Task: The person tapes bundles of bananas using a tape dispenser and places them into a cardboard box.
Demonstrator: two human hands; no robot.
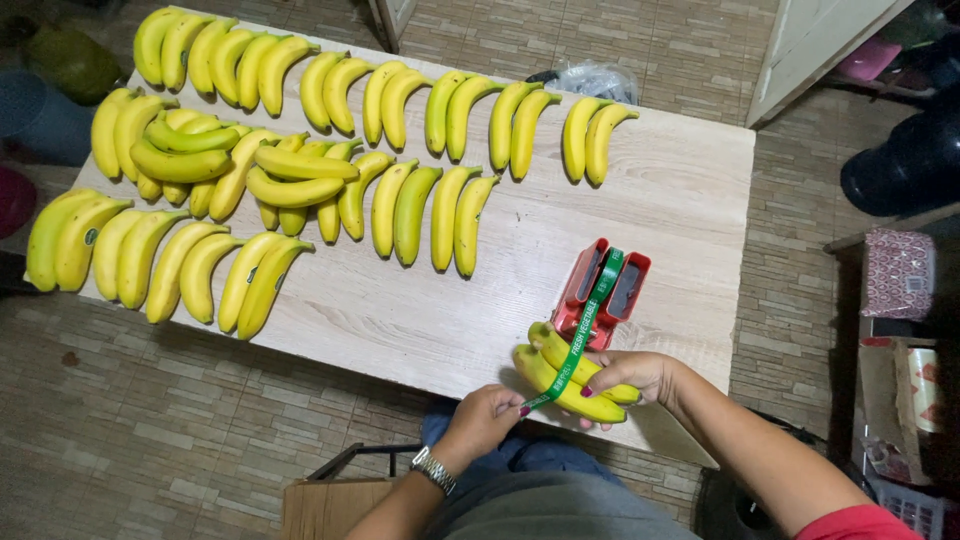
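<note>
My right hand grips a pair of yellow bananas at the near edge of the wooden table. A green printed tape runs from the red tape dispenser down over the bananas. My left hand, with a metal wristwatch on its wrist, pinches the tape's free end just below the bananas.
Many yellow bananas lie in rows and pairs across the left and far part of the table, some with small stickers. A clear plastic bag sits at the far edge. Boxes and a patterned container stand on the right, over a tiled floor.
</note>
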